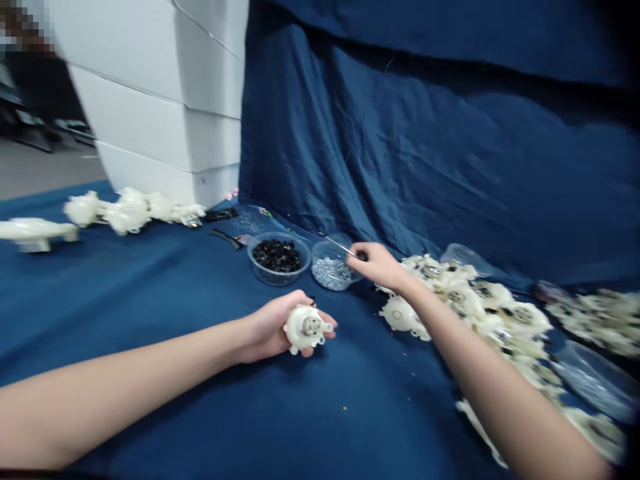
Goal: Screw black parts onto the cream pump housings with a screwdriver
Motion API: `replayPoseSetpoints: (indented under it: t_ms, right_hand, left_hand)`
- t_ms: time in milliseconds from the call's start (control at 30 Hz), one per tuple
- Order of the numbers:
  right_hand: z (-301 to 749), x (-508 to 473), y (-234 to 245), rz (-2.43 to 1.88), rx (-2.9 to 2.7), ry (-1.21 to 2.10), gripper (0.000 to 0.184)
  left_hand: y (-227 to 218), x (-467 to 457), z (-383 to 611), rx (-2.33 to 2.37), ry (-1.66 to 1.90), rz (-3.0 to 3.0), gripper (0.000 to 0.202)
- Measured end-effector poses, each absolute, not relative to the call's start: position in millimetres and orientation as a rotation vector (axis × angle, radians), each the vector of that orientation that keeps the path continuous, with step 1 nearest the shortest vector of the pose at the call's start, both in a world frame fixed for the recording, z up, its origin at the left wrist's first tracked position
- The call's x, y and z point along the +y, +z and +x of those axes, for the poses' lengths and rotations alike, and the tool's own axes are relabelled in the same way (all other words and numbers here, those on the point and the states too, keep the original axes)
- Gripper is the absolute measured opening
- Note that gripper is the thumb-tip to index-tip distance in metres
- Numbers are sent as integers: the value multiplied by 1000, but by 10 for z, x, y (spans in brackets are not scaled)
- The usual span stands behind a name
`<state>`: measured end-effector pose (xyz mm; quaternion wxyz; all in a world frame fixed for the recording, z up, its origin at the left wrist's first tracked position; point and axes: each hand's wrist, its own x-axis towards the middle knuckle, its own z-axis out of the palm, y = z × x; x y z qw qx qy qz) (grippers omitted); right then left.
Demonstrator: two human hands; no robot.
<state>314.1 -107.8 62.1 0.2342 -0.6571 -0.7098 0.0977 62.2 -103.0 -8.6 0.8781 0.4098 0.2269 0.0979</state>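
Observation:
A round, cream-white plastic housing (295, 327) with small lugs on its edge and a metal round part in its centre rests in my left hand (273, 328), fingers curled beneath it. A small black piece shows behind its top edge. Farther off, my right hand (376, 265) grips a screwdriver (340, 245), its thin metal shaft pointing away to the left and part of its black handle showing. Below that shaft stands a clear bowl (336, 288) of small silvery screws (330, 268). Beside it is another clear bowl (273, 277) of small black parts (278, 256).
Many cream-white housings (465, 300) lie piled on the right under my right forearm, with a clear plastic container (595, 380) near them. More white housings (131, 210) lie at the left. White boxes (145, 127) and a blue curtain (425, 147) stand behind the blue cloth.

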Motion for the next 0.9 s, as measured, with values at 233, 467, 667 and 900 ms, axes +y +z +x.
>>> replayPoseSetpoints:
  t_ms: [233, 467, 667, 900]
  right_hand:
    - [2893, -1780, 499, -1589, -1696, 387, 27]
    - [2601, -2097, 166, -1507, -1529, 845, 28]
    - [2606, -2048, 88, -1424, -1523, 883, 28]
    - [2703, -2092, 59, -1486, -1481, 840, 23]
  left_hand:
    - [-156, -1011, 614, 494, 181, 867, 55]
    - [-91, -1087, 608, 483, 218, 920, 50]
    - [-38, -1142, 665, 500, 327, 876, 38]
    - [19, -1220, 726, 544, 341, 842, 36]
